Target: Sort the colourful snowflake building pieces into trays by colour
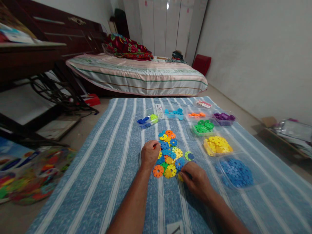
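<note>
A loose pile of notched plastic discs (pixel 168 159) in orange, yellow, blue and green lies in the middle of the cloth. At its left edge is my left hand (pixel 149 154), fingers closed, with a bit of an orange notched disc (pixel 154 147) showing at the fingertips. My right hand (pixel 196 178) pinches at the pile's lower right, where a yellow notched disc (pixel 180 177) shows under the fingertips and is partly hidden. A green and dark blue disc pair (pixel 189 156) rests just above the right hand.
Clear tubs stand rightward and behind: blue discs (pixel 236 173), yellow discs (pixel 218 145), green discs (pixel 204 126), purple discs (pixel 223 117), orange discs (pixel 197 115), light blue discs (pixel 174 113). A two-part tub (pixel 147 125) sits back left. Striped cloth (pixel 97 182) covers the table.
</note>
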`<state>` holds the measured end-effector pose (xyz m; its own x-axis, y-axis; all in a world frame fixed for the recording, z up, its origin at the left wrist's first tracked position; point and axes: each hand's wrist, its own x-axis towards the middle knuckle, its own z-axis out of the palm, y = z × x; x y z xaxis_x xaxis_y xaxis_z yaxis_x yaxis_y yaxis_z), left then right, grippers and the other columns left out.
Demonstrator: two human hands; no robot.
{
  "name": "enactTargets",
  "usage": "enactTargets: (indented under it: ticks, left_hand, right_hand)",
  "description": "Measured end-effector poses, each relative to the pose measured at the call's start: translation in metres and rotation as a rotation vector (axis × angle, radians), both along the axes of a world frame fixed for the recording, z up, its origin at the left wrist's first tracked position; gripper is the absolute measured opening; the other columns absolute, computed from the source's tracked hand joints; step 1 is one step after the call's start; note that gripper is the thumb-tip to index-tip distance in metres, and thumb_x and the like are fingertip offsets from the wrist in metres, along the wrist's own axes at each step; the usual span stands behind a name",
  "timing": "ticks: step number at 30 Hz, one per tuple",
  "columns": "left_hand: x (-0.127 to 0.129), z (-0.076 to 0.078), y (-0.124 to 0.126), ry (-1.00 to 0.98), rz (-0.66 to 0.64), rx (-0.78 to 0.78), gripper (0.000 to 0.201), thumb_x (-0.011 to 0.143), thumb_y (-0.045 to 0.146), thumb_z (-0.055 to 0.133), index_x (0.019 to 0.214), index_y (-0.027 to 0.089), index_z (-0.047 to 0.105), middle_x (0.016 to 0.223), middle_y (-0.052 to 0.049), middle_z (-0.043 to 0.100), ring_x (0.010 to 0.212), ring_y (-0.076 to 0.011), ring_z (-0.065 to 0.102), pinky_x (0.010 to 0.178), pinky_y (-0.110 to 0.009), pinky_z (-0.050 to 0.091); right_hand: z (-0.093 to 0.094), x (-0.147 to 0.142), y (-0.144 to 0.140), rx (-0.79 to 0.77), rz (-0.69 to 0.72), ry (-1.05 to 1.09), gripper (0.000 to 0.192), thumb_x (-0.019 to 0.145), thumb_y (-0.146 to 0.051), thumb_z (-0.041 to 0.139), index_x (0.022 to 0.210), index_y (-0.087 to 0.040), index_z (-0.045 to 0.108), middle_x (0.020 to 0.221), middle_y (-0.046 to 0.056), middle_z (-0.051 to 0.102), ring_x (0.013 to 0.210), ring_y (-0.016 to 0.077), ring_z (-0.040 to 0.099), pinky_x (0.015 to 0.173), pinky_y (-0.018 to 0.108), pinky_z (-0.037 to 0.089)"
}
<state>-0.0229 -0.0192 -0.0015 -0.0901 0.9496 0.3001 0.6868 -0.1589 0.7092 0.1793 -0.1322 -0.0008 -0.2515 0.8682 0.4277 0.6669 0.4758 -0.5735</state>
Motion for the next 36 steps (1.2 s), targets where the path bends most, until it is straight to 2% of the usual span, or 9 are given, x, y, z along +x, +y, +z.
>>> enactTargets:
  ticks: [24, 36]
  left_hand:
    - [0.0004, -0.0006, -0.0004, 0.009, -0.014, 0.008, 0.015, 0.079, 0.023, 0.053, 0.075, 0.019, 0.067, 0.082, -0.003, 0.069, 0.080, -0.0175, 0.063, 0.078, -0.029, 0.048]
    - [0.0004, 0.0001, -0.0008, 0.012, -0.007, 0.009, 0.015, 0.079, 0.024, 0.053, 0.075, 0.020, 0.067, 0.082, -0.002, 0.069, 0.081, -0.0169, 0.062, 0.079, -0.028, 0.048]
  right_hand:
    - [0.0035, -0.0043, -0.0004, 0.092, 0.030, 0.014, 0.012, 0.087, -0.016, 0.050, 0.076, -0.018, 0.055, 0.072, 0.002, 0.059, 0.069, 0.0135, 0.052, 0.063, 0.024, 0.038]
    - [0.0064, -0.0065, -0.0007, 0.088, 0.034, 0.026, 0.012, 0.086, -0.015, 0.050, 0.076, -0.018, 0.056, 0.072, 0.002, 0.059, 0.068, 0.0135, 0.052, 0.064, 0.024, 0.038]
